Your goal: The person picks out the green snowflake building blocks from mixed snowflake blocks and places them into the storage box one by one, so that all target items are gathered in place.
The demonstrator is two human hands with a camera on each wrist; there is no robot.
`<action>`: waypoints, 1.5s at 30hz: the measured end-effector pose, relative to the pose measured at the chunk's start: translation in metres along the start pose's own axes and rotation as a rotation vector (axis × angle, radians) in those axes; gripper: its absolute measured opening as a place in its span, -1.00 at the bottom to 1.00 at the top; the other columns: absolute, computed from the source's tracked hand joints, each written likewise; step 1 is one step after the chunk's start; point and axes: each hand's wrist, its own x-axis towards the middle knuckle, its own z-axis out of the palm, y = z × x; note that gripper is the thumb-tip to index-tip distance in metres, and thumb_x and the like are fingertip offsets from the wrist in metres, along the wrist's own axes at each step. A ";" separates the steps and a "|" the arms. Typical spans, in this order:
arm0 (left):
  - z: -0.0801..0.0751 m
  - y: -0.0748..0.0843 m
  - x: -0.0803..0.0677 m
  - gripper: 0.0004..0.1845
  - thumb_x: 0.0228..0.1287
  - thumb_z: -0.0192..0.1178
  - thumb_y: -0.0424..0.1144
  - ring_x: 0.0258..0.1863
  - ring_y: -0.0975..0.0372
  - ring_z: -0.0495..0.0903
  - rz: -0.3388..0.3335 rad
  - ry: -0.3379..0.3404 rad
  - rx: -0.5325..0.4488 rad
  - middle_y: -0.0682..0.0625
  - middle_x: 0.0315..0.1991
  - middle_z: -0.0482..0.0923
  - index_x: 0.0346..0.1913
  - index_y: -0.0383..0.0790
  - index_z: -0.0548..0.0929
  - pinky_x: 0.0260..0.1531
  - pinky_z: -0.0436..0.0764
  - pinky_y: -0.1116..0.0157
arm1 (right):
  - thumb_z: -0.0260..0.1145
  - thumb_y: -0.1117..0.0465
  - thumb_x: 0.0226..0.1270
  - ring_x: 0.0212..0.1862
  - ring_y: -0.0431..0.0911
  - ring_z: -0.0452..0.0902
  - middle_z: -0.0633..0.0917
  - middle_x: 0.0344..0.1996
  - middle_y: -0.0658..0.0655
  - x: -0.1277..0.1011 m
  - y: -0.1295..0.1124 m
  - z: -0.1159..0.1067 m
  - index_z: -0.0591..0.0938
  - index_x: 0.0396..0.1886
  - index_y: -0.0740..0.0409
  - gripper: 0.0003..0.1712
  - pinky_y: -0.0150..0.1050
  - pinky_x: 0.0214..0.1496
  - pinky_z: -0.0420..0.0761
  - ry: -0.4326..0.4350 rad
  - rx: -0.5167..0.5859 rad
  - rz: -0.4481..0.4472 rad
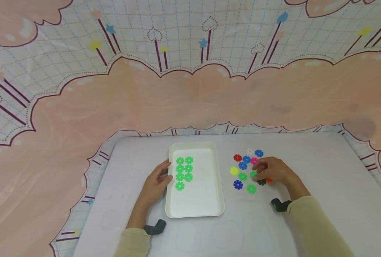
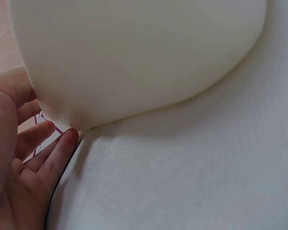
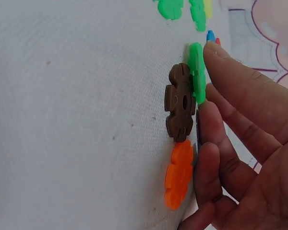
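The left hand (image 1: 156, 180) leans against the tray's (image 1: 204, 192) nine-o'clock rim, fingers loosely bent, clutching nothing. Seven green discs (image 1: 180, 175) lie toward the tray's ten o'clock. At its three o'clock: four blue (image 1: 242, 164), three more green (image 1: 251, 187), one each yellow (image 1: 234, 169), red (image 1: 237, 156), white (image 1: 249, 151), pink (image 1: 253, 160), brown (image 3: 175, 115), orange (image 3: 179, 175). The right hand (image 1: 274, 169) pinches one green; from the head it blocks orange, which the right wrist view bares.
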 end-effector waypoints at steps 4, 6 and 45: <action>0.001 -0.001 0.000 -0.44 0.42 0.26 -0.28 0.37 0.00 0.51 0.014 0.006 0.005 0.04 0.56 0.27 0.45 -0.12 0.45 0.28 0.65 0.26 | 0.64 0.07 0.07 -0.11 -0.01 0.55 0.69 -0.22 0.10 0.001 0.000 0.001 0.72 -0.02 0.09 -0.52 -0.23 -0.13 0.69 0.002 -0.023 -0.012; 0.001 -0.002 0.000 -0.43 0.42 0.26 -0.27 0.37 0.00 0.51 0.018 0.008 0.006 0.04 0.56 0.28 0.45 -0.12 0.45 0.27 0.65 0.26 | 0.65 0.09 0.06 -0.12 -0.02 0.54 0.68 -0.23 0.10 0.001 0.000 0.001 0.72 -0.03 0.09 -0.53 -0.24 -0.15 0.69 0.001 -0.030 -0.009; 0.000 0.000 0.001 -0.44 0.44 0.25 -0.24 0.39 0.07 0.49 -0.015 -0.007 0.009 0.15 0.56 0.27 0.46 -0.08 0.44 0.29 0.64 0.26 | 0.49 0.06 0.29 -0.04 0.00 0.50 0.65 -0.21 0.11 0.001 0.002 -0.008 0.70 -0.10 0.08 -0.72 -0.24 -0.11 0.65 -0.059 0.043 -0.005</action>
